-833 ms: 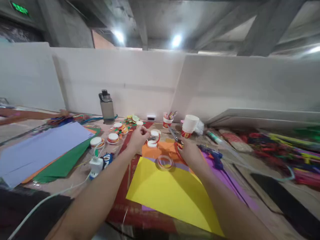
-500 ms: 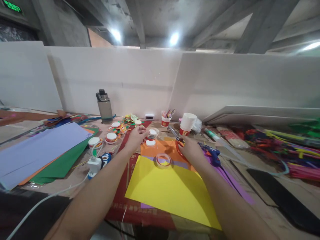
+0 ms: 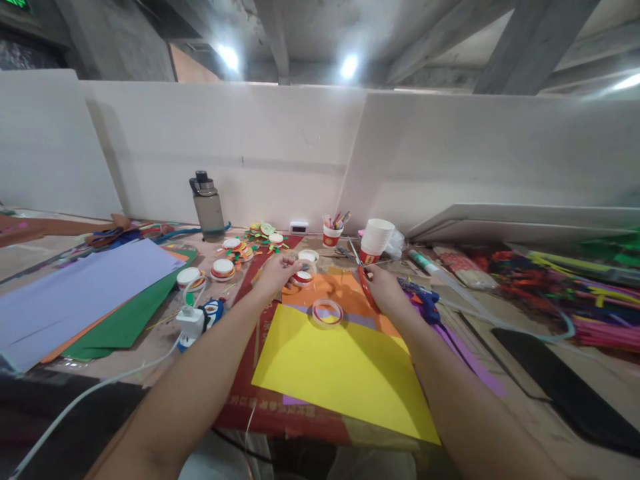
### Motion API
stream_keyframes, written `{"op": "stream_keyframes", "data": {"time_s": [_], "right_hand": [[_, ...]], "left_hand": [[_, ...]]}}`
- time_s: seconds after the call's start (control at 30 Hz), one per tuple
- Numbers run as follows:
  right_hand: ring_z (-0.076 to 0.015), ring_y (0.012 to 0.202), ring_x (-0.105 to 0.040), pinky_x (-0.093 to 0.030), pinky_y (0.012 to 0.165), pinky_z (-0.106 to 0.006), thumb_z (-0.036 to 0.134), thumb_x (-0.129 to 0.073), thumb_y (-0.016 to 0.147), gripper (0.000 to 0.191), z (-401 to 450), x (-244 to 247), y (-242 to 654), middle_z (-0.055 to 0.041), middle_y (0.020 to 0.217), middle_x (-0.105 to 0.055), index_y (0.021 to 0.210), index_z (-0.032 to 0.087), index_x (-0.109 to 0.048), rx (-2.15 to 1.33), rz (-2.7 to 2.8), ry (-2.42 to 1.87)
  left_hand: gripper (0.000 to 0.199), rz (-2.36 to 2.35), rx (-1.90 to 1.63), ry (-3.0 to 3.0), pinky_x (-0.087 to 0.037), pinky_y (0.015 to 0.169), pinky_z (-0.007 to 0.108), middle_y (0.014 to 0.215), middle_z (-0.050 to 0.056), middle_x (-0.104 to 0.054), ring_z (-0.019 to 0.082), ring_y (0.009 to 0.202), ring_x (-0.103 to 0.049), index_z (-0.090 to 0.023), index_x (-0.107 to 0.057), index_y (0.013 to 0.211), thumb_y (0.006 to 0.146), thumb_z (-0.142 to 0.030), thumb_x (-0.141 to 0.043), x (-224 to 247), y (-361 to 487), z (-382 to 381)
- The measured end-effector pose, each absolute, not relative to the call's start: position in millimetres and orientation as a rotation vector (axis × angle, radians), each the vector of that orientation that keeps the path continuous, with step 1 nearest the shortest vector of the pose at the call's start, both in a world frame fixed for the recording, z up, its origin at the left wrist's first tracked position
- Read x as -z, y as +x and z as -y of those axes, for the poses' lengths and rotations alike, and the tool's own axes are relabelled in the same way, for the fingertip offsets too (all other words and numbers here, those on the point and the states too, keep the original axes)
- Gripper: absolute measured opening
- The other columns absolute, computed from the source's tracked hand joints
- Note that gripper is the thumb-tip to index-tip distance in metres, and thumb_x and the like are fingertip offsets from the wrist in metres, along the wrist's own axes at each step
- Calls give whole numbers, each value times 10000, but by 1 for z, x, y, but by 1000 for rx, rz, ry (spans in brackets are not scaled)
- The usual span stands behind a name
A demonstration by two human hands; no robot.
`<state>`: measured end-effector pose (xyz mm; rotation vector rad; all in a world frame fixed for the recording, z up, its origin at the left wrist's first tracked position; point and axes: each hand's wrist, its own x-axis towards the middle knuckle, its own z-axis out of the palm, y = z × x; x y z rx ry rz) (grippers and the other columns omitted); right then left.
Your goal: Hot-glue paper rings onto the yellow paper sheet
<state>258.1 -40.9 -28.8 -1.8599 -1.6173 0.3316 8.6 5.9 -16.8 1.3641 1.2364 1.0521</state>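
My left hand (image 3: 280, 275) pinches the edge of a clear ring-shaped piece (image 3: 311, 270), near white-topped paper cup pieces (image 3: 303, 277) at the table's middle. In my right hand (image 3: 381, 285) is a pair of red-handled scissors (image 3: 366, 283), blades pointing up and away, slightly apart. A roll of clear tape (image 3: 327, 313) lies between my arms, on the edge of a yellow sheet (image 3: 340, 373). Under and beyond the yellow sheet are orange paper (image 3: 333, 287) and a strip of purple.
Purple and green sheets (image 3: 100, 287), a power adapter (image 3: 190, 323) and a bottle (image 3: 208, 210) are at left. Stacked paper cups (image 3: 376, 240) and a pencil cup (image 3: 332, 235) stand behind. A blue glue gun (image 3: 424, 301) and black phone-like slab (image 3: 565, 387) are at right.
The scissors have been raised off the table in my right hand, their blades now pointing upward. My left hand has shifted slightly, with the ring-shaped piece at its fingertips.
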Motion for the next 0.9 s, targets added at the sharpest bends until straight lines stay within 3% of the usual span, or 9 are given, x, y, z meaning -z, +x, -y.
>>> {"op": "stream_keyframes", "data": {"time_s": [0.1,0.23,0.47,0.57,0.67,0.77,0.9], "right_hand": [[-270,906,-682,-456,724,-308,348,-513,901,301,44,25,258,-182,1002,-722,1024,135,-685,-111,1704,-2039],[-271,923,-687,-444,712,-291,322,-536,862,275,47,24,261,-162,1006,-732,999,155,-705,-111,1763,-2111],[-289,958,-683,-445,733,-306,332,-542,844,315,46,24,262,-151,1036,-733,1062,169,-702,-88,1744,-2158],[-277,963,-682,-450,753,-299,325,-550,843,317,47,23,260,-154,1039,-731,1070,162,-699,-92,1749,-2137],[-261,966,-678,-451,771,-284,333,-572,843,300,48,24,259,-159,1035,-729,1043,154,-706,-103,1743,-2113],[-249,972,-674,-449,781,-272,344,-599,840,289,49,26,259,-155,1027,-729,1027,154,-712,-105,1741,-2068],[-253,967,-670,-451,776,-274,369,-620,839,293,47,29,259,-158,1008,-730,1003,146,-715,-111,1727,-2021]], "left_hand": [[261,-1106,-914,1389,-386,396,156,535,-44,-582,51,402,-494,-140,-572,811,794,-343,-734,15,11,0],[290,-912,-745,1534,-425,420,177,656,-16,-647,67,449,-544,-156,-601,891,767,-377,-742,13,18,12],[306,-990,-484,1920,-439,449,231,627,12,-651,125,472,-577,-154,-632,862,815,-456,-641,10,28,30],[403,-1043,-478,2134,-503,605,281,803,61,-707,190,693,-659,-155,-682,870,767,-544,-656,10,28,31],[558,-1064,-488,2305,-507,852,350,1126,116,-675,277,1035,-628,-170,-698,1051,681,-588,-716,12,29,32],[626,-949,-462,2395,-449,991,380,1277,103,-604,328,1201,-537,-233,-698,1105,564,-525,-821,17,30,35],[460,-925,-501,2301,-470,916,358,1091,49,-684,314,1053,-607,-272,-753,905,462,-294,-877,22,31,38]]}}
